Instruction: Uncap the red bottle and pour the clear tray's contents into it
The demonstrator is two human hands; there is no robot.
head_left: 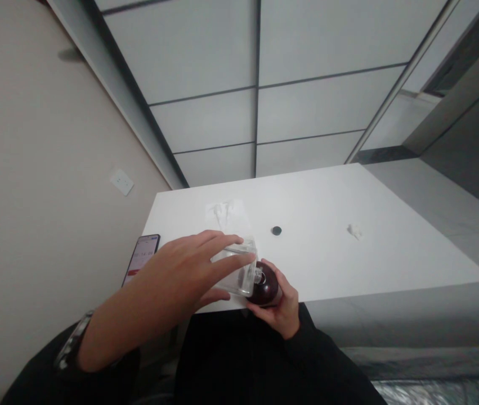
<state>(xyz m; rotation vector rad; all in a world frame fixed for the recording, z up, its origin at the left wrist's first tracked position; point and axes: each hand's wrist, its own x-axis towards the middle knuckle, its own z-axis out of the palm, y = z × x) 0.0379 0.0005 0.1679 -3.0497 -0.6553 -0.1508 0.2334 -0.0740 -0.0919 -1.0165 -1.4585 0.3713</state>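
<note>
My left hand (197, 264) is closed round a clear, square-sided bottle (243, 281), which lies tilted on its side with its neck toward the right. That neck meets or overlaps the mouth of a dark brown bottle (265, 292); whether the two touch I cannot tell. Fingers of my right hand (285, 309) wrap the brown bottle from the right, near the table's front edge. Whether liquid passes between the bottles does not show. Behind them, two white pump heads (222, 212) lie on a white sheet, and a small dark round cap (276, 230) rests on the table.
The white table (315, 225) reaches toward panelled sliding doors (214, 50). A phone (142, 256) with a lit screen lies at the left edge, partly behind my left forearm. Crumpled white tissue (354, 230) sits on the right. A wall with a socket (121, 182) bounds the left.
</note>
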